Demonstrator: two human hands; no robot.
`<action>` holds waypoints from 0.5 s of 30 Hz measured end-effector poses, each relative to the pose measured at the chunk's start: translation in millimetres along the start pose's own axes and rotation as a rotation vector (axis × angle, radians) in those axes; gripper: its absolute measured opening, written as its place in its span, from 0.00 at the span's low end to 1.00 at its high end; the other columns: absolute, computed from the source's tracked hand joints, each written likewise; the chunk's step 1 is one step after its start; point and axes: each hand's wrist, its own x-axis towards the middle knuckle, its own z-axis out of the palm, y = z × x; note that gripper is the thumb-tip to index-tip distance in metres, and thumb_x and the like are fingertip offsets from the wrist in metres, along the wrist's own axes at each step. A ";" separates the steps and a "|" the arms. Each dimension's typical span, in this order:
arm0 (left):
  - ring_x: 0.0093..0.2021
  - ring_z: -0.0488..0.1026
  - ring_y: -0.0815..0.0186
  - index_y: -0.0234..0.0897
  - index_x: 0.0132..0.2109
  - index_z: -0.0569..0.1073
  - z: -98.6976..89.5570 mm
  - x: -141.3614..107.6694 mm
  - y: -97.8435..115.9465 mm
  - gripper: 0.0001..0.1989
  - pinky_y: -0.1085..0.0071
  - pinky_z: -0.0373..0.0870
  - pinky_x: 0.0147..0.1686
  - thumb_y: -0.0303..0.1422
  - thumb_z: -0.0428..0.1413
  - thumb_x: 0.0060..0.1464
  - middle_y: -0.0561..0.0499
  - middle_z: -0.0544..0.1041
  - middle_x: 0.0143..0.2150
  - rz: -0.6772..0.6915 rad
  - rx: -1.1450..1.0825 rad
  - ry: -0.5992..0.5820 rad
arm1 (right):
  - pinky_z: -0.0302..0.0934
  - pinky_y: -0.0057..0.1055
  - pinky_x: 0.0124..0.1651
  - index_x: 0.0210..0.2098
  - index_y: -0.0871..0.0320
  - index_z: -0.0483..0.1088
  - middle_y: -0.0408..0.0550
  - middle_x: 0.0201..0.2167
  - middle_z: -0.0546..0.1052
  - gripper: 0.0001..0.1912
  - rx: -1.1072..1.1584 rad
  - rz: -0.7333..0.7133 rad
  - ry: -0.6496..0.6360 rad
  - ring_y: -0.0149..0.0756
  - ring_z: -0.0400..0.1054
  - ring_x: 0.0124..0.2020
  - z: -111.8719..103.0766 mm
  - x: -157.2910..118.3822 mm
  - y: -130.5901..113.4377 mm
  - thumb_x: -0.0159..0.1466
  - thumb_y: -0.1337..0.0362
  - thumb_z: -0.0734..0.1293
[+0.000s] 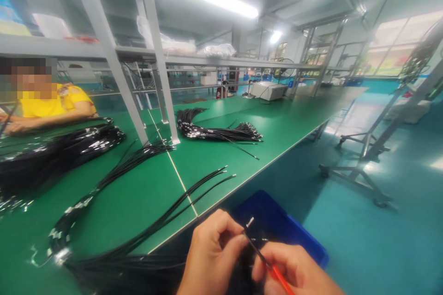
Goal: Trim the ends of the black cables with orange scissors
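My left hand (214, 246) is closed in a pinch near a silvery-white tip (249, 222), which looks like the end of a black cable. My right hand (294, 265) wraps round a slim tool with a red-orange handle (281, 280); its exact kind does not show. A thin dark length runs between the two hands, and I cannot tell whether it is cable or tool shaft. To the left, a bundle of black cables (138, 237) with bright ends lies across the green table, some strands reaching towards the table's edge.
Below my hands is a blue bin (294, 230). More black cable bundles (221, 131) lie on the green table (124, 203). Shelf posts (161, 73) rise from it. A person in a yellow top (76, 101) works at the far left. A wheeled metal rack (367, 147) stands right.
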 end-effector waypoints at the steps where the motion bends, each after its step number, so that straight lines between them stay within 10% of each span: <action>1: 0.25 0.67 0.69 0.37 0.25 0.69 3.1 0.5 -0.8 0.07 0.76 0.61 0.26 0.27 0.54 0.49 0.55 0.69 0.23 -0.020 0.024 0.014 | 0.44 0.25 0.19 0.28 0.57 0.67 0.35 0.17 0.59 0.28 0.012 -0.012 -0.029 0.24 0.49 0.17 -3.4 1.0 3.7 0.45 0.37 0.69; 7: 0.32 0.74 0.67 0.43 0.29 0.76 22.9 13.3 -15.1 0.06 0.75 0.63 0.29 0.29 0.55 0.51 0.57 0.77 0.30 -0.118 0.462 -0.283 | 0.43 0.23 0.18 0.30 0.57 0.68 0.37 0.17 0.61 0.29 0.230 -0.164 0.128 0.23 0.49 0.17 -20.5 1.5 14.0 0.45 0.38 0.71; 15: 0.49 0.70 0.57 0.34 0.45 0.72 -7.3 69.2 -70.5 0.09 0.56 0.66 0.48 0.32 0.52 0.60 0.45 0.74 0.47 -0.360 0.797 0.046 | 0.44 0.21 0.17 0.30 0.58 0.73 0.39 0.15 0.64 0.22 0.504 -0.104 0.351 0.20 0.51 0.14 -8.4 4.7 2.0 0.43 0.51 0.77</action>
